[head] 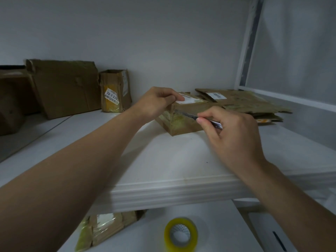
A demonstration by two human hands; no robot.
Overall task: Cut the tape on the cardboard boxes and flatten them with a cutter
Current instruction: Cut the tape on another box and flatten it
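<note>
A small taped cardboard box (183,120) with a white label on top stands on the white counter (181,157). My left hand (156,104) grips its top left corner, fingers curled over the edge. My right hand (231,131) pinches a metal cutter (198,118) whose blade lies along the box's upper front edge, tip pointing left. Yellowish tape covers the box's front face.
Flattened cardboard (251,104) is stacked behind the box at right. Standing boxes (67,86) and a smaller labelled box (114,91) lean on the wall at left. Below the counter edge lie a yellow tape roll (181,234) and another taped box (107,228).
</note>
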